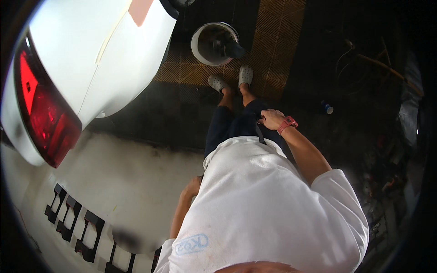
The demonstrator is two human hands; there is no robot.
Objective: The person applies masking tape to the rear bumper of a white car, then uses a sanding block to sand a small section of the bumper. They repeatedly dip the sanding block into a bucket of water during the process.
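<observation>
My right hand (272,119), a pink watch (287,123) on its wrist, is at the front of my dark shorts (219,125) with its fingers curled in. A short dark strap (260,133) hangs just beside those fingers; what they grip is too dark to make out. On the other side, my left hand (194,185) rests by my waist against the white shirt (259,200), which partly covers it. Its fingers are hidden. Both feet, in light clogs (246,75), stand on the floor.
A white car (114,59) with a red tail light (50,109) fills the upper left. Past my feet stands a white bucket (195,44) with something dark in it. A blue can (327,108) is at the right. Several black frames (91,232) line the lower left.
</observation>
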